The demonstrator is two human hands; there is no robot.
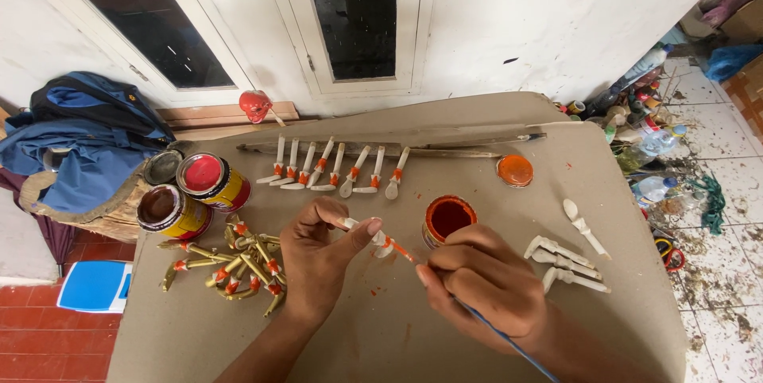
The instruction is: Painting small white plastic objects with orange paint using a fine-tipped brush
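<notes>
My left hand (318, 260) pinches a small pale wooden arm-shaped piece (380, 240) between thumb and fingers over the brown cardboard-covered table (381, 327). My right hand (481, 292) grips a thin blue-handled brush (509, 343) whose orange-tipped bristles touch the piece. Just beyond the two hands stands a small open tin of orange-red paint (447, 218).
A row of painted pieces (334, 170) leans on a long stick at the back. Gold-painted pieces (238, 264) lie piled at left beside two open paint tins (208, 180) (171, 210). Unpainted pieces (566, 264) lie at right; an orange lid (515, 170), a blue bag (87, 141) and floor clutter surround.
</notes>
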